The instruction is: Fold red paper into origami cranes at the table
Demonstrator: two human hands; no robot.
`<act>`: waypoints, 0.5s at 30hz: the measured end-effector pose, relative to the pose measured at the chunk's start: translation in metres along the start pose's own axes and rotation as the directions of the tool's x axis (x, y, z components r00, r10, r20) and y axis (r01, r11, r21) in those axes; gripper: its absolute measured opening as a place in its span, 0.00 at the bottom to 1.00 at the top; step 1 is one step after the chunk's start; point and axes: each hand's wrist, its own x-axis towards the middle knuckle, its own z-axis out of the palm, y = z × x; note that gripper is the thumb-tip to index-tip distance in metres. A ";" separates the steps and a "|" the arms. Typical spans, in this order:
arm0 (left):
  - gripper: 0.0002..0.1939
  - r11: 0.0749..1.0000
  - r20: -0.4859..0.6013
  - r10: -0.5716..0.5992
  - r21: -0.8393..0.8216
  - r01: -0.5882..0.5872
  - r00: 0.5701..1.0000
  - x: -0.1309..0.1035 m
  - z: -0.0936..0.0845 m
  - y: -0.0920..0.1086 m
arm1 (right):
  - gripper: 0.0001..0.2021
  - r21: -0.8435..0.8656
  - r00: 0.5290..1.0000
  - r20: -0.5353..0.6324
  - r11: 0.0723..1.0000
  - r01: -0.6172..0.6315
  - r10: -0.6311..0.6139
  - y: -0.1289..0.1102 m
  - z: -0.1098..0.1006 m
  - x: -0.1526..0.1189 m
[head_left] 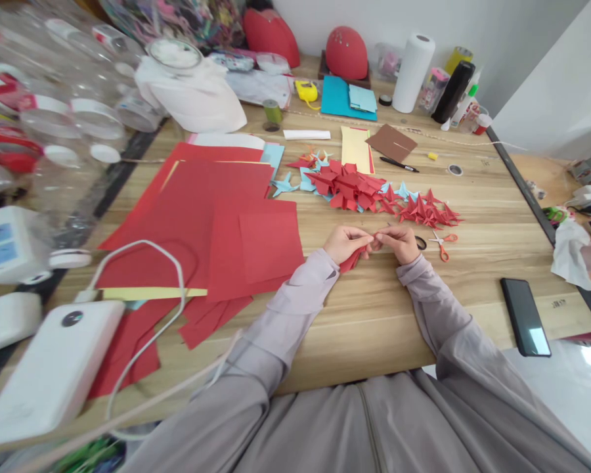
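Observation:
A small folded piece of red paper [350,261] is held between my two hands above the table. My left hand [345,243] pinches it from the left, thumb and fingers closed. From the right, my right hand [398,242] meets it with pinched fingertips. The fingers hide part of the paper, so its exact shape is unclear. Just beyond my hands lies a heap of red folded paper stars [349,184], with more red stars [426,209] on its right. Light blue folded pieces [284,186] lie among and beside them. Orange-handled scissors [442,246] rest right of my right hand.
Red paper sheets [187,210] are stacked on the left. A white power bank [54,368] with a cable lies at the near left. Clear plastic bottles [69,85] crowd the far left. A phone [525,315] lies at right; a paper roll [414,73] stands at the back.

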 end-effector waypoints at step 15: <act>0.11 0.976 0.009 0.077 0.202 -0.077 0.997 0.001 0.000 -0.003 | 0.15 -0.004 1.000 -0.018 1.000 -0.002 0.002 0.006 -0.004 0.001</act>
